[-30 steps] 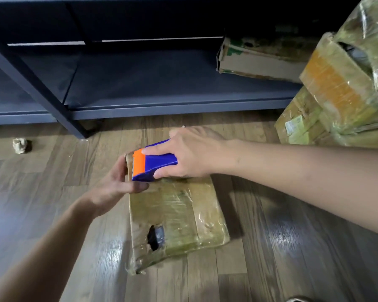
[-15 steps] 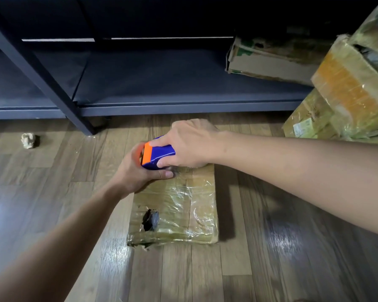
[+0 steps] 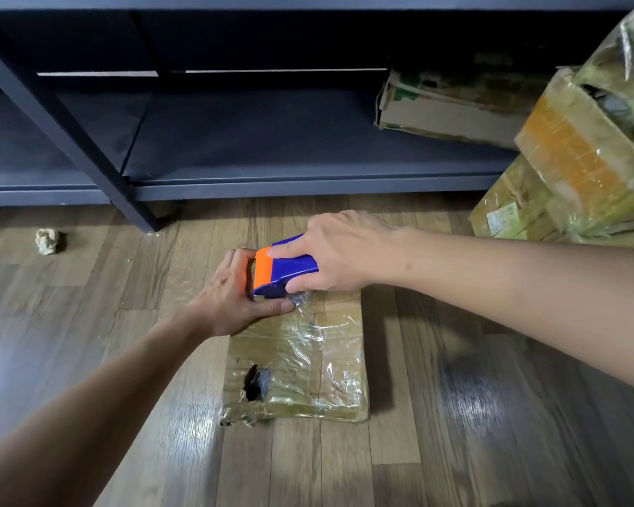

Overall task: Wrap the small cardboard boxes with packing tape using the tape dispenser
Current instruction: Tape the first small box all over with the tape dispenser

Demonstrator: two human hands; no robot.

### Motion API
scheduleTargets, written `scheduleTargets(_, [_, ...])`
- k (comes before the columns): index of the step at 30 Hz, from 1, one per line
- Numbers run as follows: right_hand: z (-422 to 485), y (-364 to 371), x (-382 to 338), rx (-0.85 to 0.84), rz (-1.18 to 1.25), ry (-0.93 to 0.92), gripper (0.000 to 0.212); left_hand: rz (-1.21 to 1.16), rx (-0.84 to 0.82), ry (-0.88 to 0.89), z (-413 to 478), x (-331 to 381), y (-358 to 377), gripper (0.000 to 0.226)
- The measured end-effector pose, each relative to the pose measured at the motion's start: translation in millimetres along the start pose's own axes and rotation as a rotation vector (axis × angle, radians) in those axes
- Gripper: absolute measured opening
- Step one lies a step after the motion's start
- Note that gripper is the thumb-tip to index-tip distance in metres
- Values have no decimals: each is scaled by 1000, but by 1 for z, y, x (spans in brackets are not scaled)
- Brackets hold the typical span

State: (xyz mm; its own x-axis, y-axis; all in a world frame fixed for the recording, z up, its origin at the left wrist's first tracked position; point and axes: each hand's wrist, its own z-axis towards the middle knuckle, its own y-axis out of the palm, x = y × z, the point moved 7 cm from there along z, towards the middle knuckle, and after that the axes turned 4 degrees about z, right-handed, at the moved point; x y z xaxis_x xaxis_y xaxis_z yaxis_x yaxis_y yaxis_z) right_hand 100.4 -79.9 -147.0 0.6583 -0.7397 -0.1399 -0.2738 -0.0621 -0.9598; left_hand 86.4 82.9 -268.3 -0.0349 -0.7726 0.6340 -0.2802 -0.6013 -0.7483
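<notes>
A flat cardboard box (image 3: 308,367) covered in shiny clear tape lies on the wooden floor, with a torn dark hole near its front left corner. My right hand (image 3: 341,254) grips the blue and orange tape dispenser (image 3: 282,268) at the box's far left corner. My left hand (image 3: 231,294) holds that same far corner of the box, thumb lying on the top face just below the dispenser and fingers wrapped around the far edge. Crumpled tape shows under the dispenser's mouth.
A dark metal shelf unit (image 3: 271,177) runs along the back, holding a worn cardboard box (image 3: 447,107). Several taped boxes (image 3: 579,166) are stacked at the right. A crumpled wad (image 3: 47,240) lies on the floor at the left.
The box went from tilted up on the left to lying flat on the floor. Both hands and the dispenser stayed at its far left corner; my left hand closed in around that corner.
</notes>
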Motion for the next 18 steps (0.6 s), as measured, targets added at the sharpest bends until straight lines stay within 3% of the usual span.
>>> scheduleTargets(13, [-42,-2,28,-61,30,62,63,76,4,46,2,-5,-3,128])
scheduleTargets(18, [-35,-2,25,-51,-51,44,64,85,41,74,-3,4,-3,113])
